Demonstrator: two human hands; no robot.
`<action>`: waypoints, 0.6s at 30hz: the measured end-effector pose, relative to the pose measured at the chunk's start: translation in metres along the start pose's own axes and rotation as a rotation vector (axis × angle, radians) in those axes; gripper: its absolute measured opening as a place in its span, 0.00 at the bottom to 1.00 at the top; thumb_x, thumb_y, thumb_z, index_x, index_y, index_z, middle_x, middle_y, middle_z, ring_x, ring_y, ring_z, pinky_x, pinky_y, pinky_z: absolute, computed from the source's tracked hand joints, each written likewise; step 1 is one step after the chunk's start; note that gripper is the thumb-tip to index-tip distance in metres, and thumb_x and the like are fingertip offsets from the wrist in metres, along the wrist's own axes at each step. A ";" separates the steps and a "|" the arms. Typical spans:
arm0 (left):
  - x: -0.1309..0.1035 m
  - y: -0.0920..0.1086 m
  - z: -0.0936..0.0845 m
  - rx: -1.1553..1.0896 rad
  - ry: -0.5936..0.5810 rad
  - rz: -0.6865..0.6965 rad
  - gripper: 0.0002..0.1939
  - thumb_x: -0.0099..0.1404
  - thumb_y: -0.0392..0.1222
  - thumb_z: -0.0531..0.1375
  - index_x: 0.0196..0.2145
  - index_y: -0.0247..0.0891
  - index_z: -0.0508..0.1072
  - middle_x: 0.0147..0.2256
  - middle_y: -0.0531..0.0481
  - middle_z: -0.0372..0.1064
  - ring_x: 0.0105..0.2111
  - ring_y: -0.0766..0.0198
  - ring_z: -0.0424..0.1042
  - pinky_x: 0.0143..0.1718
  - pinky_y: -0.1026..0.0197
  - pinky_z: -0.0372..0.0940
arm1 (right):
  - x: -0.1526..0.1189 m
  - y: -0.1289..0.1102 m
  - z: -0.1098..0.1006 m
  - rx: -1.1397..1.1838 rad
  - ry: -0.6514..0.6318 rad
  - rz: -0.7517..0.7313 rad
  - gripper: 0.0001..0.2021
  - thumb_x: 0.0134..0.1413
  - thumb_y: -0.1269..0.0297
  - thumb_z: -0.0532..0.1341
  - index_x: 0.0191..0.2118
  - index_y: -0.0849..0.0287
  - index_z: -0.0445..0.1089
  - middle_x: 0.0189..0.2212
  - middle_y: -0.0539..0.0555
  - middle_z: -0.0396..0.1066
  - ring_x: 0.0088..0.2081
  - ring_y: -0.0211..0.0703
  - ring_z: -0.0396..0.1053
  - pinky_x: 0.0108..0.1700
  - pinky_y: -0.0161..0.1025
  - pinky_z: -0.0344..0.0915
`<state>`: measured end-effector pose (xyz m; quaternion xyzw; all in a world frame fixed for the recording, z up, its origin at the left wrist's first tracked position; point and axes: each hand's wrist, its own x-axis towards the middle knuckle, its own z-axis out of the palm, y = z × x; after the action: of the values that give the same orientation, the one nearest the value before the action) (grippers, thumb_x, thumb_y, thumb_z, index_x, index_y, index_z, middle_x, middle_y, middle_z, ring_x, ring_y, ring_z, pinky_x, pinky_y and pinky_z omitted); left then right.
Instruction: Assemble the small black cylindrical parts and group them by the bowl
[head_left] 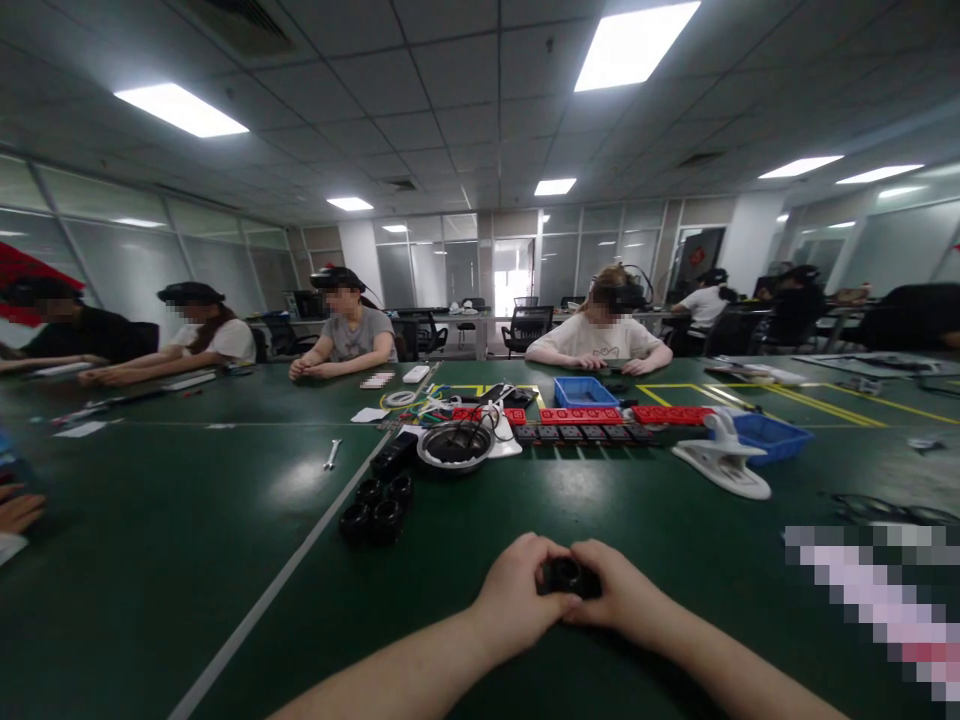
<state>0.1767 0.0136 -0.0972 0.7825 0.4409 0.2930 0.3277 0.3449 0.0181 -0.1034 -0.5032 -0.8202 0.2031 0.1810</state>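
Note:
Close in front of me, both hands meet around a small black round part (568, 574) with a hole or recess in its top. My left hand (519, 592) curls around its left side, thumb along the near edge. From the right, my right hand (613, 582) closes on the same part, and the fingertips of the two hands nearly touch. My fingers cover much of its sides, so its exact kind does not show. Ahead to the left stands a cluster of several black ring-topped round parts (377, 508) that look similar.
Beyond lie a metal bowl (456, 465), a white clip-like stand (724, 465), a wrench (332, 454), red strips (581, 415), and blue trays (585, 391) on the green table (247, 530). Tangled wires (431, 402) lie behind the bowl. Several people sit around; another person's hand (19, 510) is at far left.

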 end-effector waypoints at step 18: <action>0.004 -0.004 -0.003 -0.074 -0.072 0.079 0.16 0.49 0.38 0.62 0.38 0.40 0.69 0.32 0.54 0.60 0.30 0.67 0.60 0.30 0.66 0.55 | -0.001 0.010 -0.016 0.119 -0.117 -0.148 0.10 0.40 0.66 0.64 0.32 0.62 0.67 0.30 0.49 0.63 0.34 0.39 0.61 0.35 0.33 0.57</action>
<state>0.1740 0.0194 -0.0981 0.7966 0.3865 0.2935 0.3604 0.3606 0.0240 -0.0954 -0.4169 -0.8508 0.2666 0.1767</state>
